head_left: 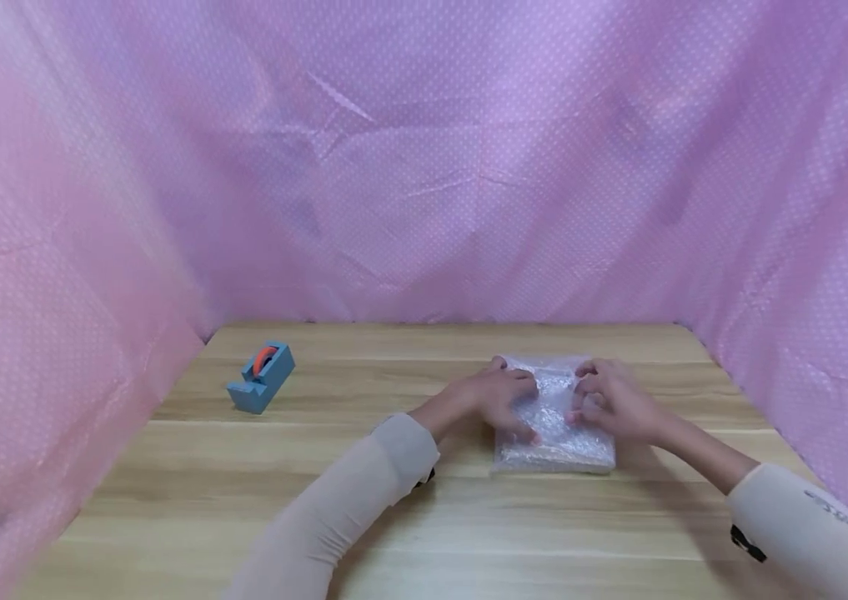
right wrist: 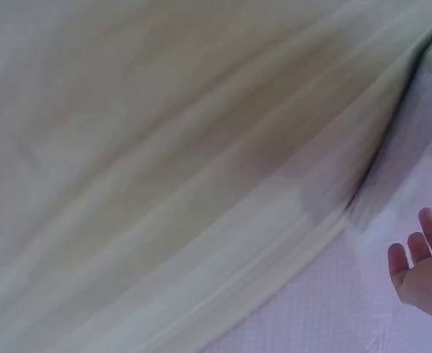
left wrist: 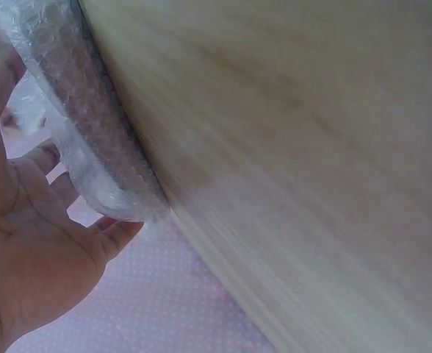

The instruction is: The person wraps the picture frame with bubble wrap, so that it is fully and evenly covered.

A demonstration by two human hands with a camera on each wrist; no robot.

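Note:
A flat, squarish parcel in clear bubble wrap (head_left: 554,454) lies on the wooden table, right of the middle. From its left side my left hand (head_left: 499,400) reaches over it, fingers spread and touching the top. In the left wrist view this hand (left wrist: 43,243) is slightly bent along the parcel's thick bubbled edge (left wrist: 91,95), one fingertip at its corner. My right hand (head_left: 614,404) is over the right side, its loosely bent fingers at the wrap. The right wrist view shows fingertips (right wrist: 414,246) apart from the parcel's side (right wrist: 400,147); the rest of that hand is out of frame.
A blue tape dispenser (head_left: 262,379) with an orange roll stands at the back left of the table (head_left: 318,517). Pink dotted sheeting (head_left: 424,208) hangs behind the table and along both sides.

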